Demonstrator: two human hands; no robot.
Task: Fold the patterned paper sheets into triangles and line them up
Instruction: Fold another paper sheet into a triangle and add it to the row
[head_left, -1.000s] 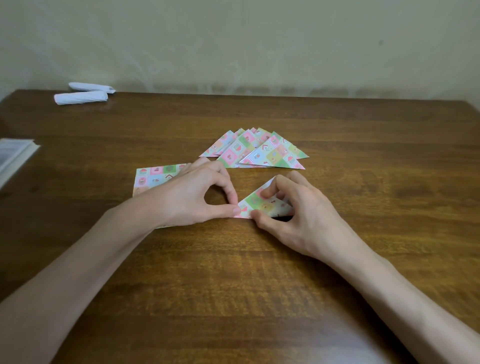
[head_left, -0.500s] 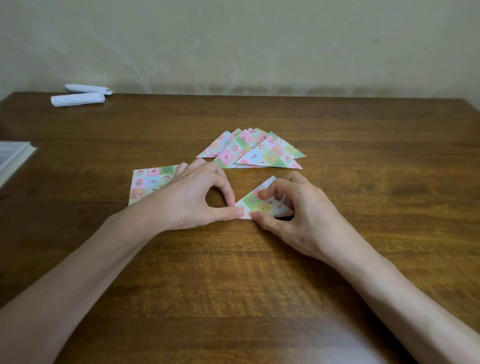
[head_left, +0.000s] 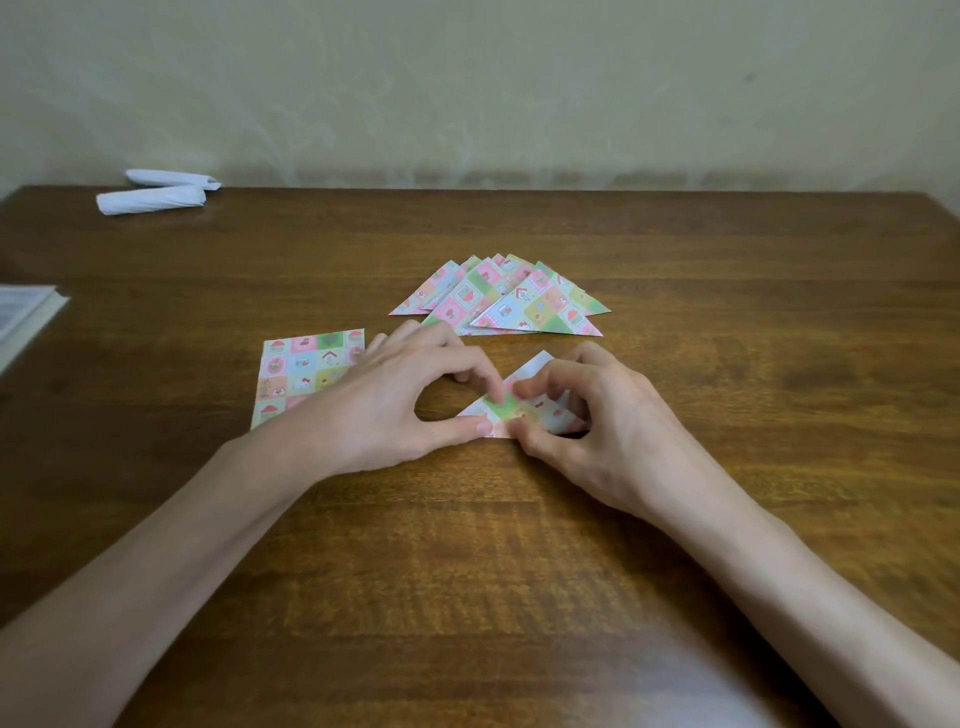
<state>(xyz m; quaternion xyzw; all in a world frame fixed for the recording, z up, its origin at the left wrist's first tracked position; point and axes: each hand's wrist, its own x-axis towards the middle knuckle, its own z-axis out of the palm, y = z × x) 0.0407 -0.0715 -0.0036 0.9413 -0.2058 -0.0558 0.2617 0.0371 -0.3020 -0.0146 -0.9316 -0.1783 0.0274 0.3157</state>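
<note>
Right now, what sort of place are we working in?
Likely a home desk, not a workshop: a wooden table against a plain wall, folded paper triangles piled on it, and what looks like a book at its left edge.

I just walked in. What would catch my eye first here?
Mid-table, the left hand and right hand hold a patterned triangle flat. Just behind lies a fan of finished triangles, and an unfolded sheet sits left, partly hidden by the left hand.
</note>
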